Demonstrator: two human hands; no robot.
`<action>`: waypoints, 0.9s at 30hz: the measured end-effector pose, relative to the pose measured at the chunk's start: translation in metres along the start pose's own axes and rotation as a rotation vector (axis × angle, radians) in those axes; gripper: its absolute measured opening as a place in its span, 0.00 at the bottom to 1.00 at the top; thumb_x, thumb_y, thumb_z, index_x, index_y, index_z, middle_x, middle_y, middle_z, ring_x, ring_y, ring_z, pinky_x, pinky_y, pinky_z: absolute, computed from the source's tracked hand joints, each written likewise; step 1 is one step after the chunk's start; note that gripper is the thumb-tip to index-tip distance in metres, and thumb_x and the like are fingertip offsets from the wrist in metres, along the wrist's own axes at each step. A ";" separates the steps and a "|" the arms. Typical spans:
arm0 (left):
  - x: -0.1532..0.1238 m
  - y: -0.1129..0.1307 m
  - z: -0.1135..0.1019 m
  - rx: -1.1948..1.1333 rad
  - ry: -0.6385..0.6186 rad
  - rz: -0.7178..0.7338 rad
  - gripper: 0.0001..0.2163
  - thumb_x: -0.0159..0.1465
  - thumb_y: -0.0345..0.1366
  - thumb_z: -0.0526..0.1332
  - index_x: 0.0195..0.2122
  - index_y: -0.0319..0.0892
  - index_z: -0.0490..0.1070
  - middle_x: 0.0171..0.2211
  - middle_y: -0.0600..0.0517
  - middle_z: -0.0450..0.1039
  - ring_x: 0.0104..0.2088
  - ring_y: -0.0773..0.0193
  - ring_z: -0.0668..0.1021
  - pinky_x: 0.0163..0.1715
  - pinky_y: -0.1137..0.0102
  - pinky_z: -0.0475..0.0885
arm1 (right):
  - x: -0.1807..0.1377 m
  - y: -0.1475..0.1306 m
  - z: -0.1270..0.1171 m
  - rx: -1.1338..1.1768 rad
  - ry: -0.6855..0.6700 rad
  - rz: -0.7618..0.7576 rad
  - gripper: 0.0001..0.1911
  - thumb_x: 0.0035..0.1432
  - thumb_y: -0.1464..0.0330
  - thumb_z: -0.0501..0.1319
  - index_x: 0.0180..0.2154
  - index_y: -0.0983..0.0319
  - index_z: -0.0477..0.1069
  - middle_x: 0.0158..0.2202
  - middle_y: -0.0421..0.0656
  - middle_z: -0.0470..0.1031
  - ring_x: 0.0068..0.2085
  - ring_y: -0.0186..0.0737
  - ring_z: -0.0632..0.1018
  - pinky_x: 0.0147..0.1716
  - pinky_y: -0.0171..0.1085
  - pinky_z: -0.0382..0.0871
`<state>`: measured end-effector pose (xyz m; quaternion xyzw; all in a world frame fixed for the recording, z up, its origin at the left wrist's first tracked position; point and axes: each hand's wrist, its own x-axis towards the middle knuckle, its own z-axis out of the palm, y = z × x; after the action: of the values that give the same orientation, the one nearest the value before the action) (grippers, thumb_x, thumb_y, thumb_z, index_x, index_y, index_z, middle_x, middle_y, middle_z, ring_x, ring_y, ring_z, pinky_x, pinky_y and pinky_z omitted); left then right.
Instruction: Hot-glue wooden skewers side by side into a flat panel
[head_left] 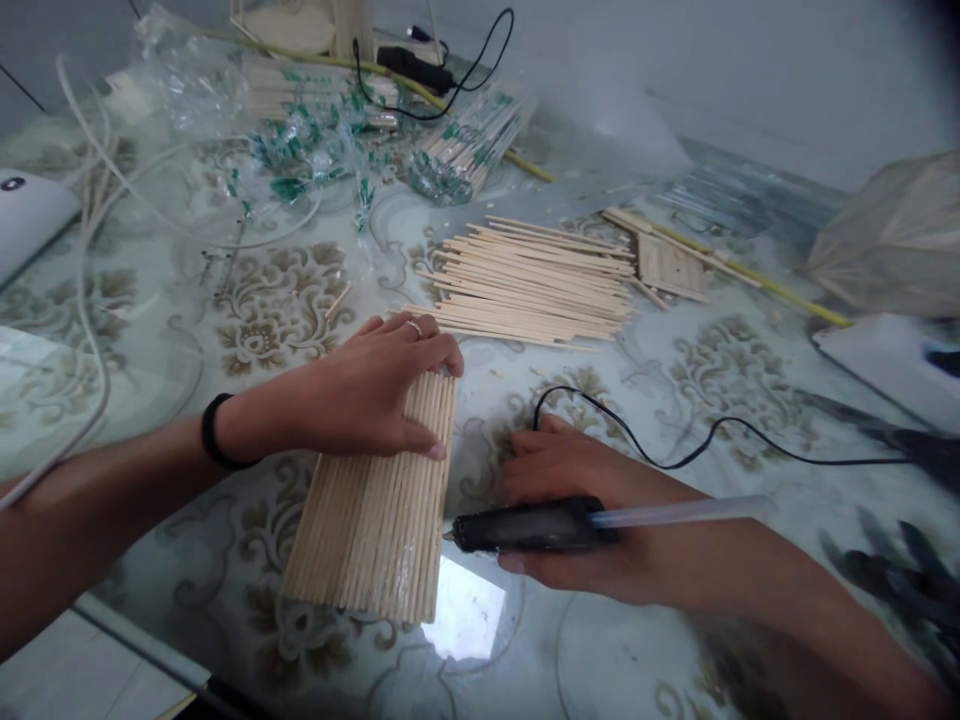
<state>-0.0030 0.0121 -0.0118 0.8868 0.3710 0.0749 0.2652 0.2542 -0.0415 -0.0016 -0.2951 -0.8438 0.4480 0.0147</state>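
Note:
A flat panel of wooden sticks [367, 530] laid side by side rests on the patterned table. Over its far end lies my left hand [382, 385], fingers curled round the edge and thumb pressed on the top, gripping it. My right hand [570, 470] is closed around a black hot glue gun [532, 525], with a clear glue stick [682, 511] poking out of its back. The gun's nozzle points left, at or very near the panel's right edge; I cannot tell whether it touches. Shiny streaks show on part of the panel's surface.
Loose wooden sticks [532, 280] lie beyond my hands, beside a small stick-built piece [670, 265]. Plastic-wrapped sticks [469, 145] and crumpled wrappers [300, 150] sit further back. A black cord [720, 425] crosses the right side; black-handled tools [907, 580] lie at far right.

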 end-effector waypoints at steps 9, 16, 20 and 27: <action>0.000 -0.001 0.001 -0.010 0.018 0.006 0.25 0.54 0.44 0.75 0.49 0.46 0.69 0.51 0.48 0.72 0.57 0.48 0.71 0.59 0.54 0.62 | 0.001 0.001 0.001 -0.014 0.001 -0.010 0.15 0.63 0.61 0.67 0.26 0.59 0.71 0.24 0.38 0.72 0.32 0.41 0.73 0.39 0.44 0.59; 0.000 -0.001 0.002 -0.011 0.022 0.004 0.25 0.54 0.44 0.75 0.49 0.45 0.69 0.51 0.47 0.72 0.58 0.48 0.71 0.59 0.54 0.62 | 0.001 0.000 0.000 -0.021 -0.020 -0.006 0.16 0.64 0.60 0.67 0.26 0.59 0.72 0.24 0.38 0.72 0.32 0.40 0.72 0.37 0.43 0.58; 0.000 -0.002 0.002 -0.019 0.022 0.003 0.25 0.53 0.44 0.76 0.49 0.46 0.69 0.51 0.47 0.72 0.58 0.48 0.71 0.59 0.54 0.62 | 0.001 0.000 0.000 -0.020 -0.029 -0.008 0.16 0.65 0.59 0.66 0.27 0.59 0.72 0.25 0.38 0.73 0.33 0.41 0.72 0.39 0.43 0.58; 0.001 -0.001 0.001 -0.024 0.018 -0.005 0.25 0.53 0.43 0.76 0.49 0.45 0.69 0.50 0.47 0.72 0.58 0.48 0.71 0.59 0.54 0.62 | 0.001 0.001 0.001 -0.043 -0.051 -0.005 0.15 0.66 0.60 0.65 0.29 0.60 0.73 0.25 0.38 0.73 0.33 0.40 0.73 0.42 0.44 0.59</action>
<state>-0.0028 0.0131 -0.0130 0.8819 0.3746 0.0866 0.2727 0.2531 -0.0413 -0.0034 -0.2817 -0.8541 0.4371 -0.0118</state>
